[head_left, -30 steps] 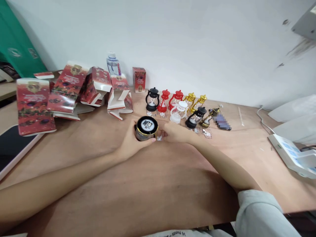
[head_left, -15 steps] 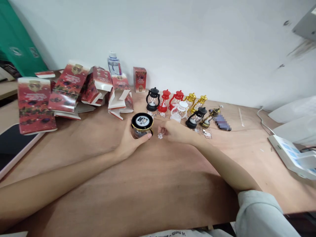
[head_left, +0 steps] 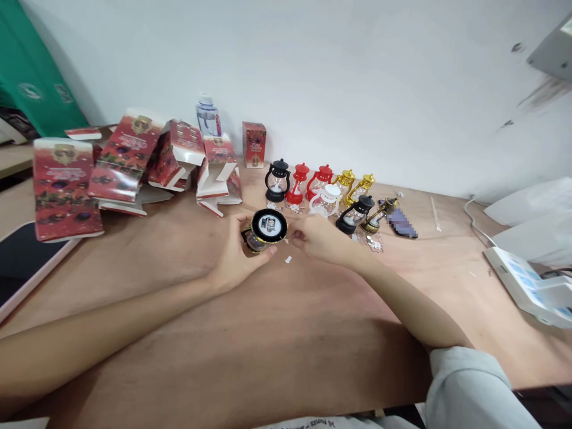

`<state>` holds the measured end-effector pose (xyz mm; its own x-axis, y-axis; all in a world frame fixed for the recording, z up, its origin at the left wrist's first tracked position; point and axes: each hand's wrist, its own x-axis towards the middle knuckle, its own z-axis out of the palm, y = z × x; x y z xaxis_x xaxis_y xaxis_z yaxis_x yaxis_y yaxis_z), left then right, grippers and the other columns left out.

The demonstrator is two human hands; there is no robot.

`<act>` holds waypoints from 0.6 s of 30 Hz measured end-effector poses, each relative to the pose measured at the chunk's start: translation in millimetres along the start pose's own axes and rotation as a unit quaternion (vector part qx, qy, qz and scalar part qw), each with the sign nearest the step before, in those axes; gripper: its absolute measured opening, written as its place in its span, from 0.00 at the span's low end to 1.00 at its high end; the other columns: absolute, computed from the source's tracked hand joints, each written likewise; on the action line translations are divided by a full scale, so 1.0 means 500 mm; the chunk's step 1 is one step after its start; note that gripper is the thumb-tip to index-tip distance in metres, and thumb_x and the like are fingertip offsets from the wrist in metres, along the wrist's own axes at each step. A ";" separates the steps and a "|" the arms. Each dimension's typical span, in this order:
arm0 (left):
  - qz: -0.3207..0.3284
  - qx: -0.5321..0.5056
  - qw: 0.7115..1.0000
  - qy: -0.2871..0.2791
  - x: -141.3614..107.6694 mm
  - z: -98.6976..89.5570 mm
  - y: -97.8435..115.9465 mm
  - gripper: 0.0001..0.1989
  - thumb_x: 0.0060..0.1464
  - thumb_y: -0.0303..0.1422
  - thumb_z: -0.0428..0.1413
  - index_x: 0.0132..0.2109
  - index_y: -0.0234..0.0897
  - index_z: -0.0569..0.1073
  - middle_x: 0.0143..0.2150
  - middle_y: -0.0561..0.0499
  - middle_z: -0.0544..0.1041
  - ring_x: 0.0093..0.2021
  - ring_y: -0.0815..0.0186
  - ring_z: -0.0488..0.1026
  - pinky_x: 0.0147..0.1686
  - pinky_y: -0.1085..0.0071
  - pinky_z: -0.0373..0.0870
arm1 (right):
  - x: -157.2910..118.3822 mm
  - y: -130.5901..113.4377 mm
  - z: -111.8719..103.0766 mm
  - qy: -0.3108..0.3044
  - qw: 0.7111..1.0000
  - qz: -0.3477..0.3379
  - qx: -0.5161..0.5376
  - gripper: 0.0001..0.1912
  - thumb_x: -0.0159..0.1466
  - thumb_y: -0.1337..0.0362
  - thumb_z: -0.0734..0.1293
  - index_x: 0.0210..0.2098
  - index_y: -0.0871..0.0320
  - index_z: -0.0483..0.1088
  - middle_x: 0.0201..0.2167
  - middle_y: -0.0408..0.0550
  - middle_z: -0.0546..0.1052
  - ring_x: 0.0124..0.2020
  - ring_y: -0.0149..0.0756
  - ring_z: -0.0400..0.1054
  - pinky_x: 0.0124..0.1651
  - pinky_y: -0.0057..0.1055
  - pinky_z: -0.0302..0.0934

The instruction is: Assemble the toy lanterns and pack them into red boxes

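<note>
A black and gold lantern (head_left: pixel 269 226) is tipped in my left hand (head_left: pixel 233 261), its black base with a round printed label facing me. The left fingers and thumb wrap around its clear body. My right hand (head_left: pixel 318 239) is closed at the lantern's right edge; whether its curled fingers grip the base or something small is hidden. On the table below them lies a small white paper piece (head_left: pixel 288 260). Just behind stand a white lantern (head_left: pixel 328 201), a black lantern (head_left: pixel 277 180) and a red lantern (head_left: pixel 298 183).
Several red printed boxes (head_left: pixel 67 193) lie on the left, some with open flaps. At the wall stand a water bottle (head_left: pixel 207 116) and an upright red box (head_left: pixel 254 145). More lanterns, a phone (head_left: pixel 402 221) and a white power strip (head_left: pixel 522 286) are on the right.
The lantern in my left hand has tilted and shifted slightly right, turning its base more toward me. My right hand has closed in on its edge; a white piece near those fingers now lies on the table.
</note>
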<state>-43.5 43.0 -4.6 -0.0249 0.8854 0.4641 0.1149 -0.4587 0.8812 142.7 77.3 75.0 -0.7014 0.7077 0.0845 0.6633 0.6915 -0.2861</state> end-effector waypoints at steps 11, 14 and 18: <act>-0.004 0.004 1.000 -0.002 -0.003 0.005 0.010 0.22 0.50 0.39 0.64 0.49 0.39 0.66 0.48 0.47 0.74 0.51 0.57 0.72 0.53 0.58 0.69 | -0.028 -0.004 -0.064 0.276 0.893 0.018 0.355 0.06 0.56 0.64 0.73 0.33 0.60 0.76 0.31 0.46 0.80 0.33 0.31 0.75 0.39 0.31 0.72; 0.029 0.038 0.999 0.001 -0.005 0.003 0.015 0.23 0.48 0.37 0.66 0.49 0.39 0.67 0.47 0.48 0.75 0.50 0.57 0.73 0.52 0.58 0.70 | -0.029 -0.016 -0.061 0.257 0.880 -0.006 0.400 0.08 0.54 0.63 0.75 0.31 0.60 0.77 0.29 0.44 0.79 0.29 0.30 0.74 0.36 0.30 0.73; 0.092 0.093 0.991 -0.012 -0.007 -0.003 0.014 0.22 0.49 0.37 0.66 0.49 0.40 0.67 0.46 0.48 0.73 0.48 0.58 0.71 0.49 0.59 0.69 | -0.040 -0.032 -0.058 0.217 0.901 -0.040 0.374 0.05 0.55 0.64 0.74 0.29 0.59 0.78 0.26 0.42 0.79 0.26 0.29 0.73 0.31 0.28 0.71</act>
<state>-44.1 36.6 0.4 0.0368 0.7912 0.6105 0.2973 -0.5919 0.7492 153.7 56.5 105.5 -0.4645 0.7615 0.4521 0.1397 0.5671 -0.8117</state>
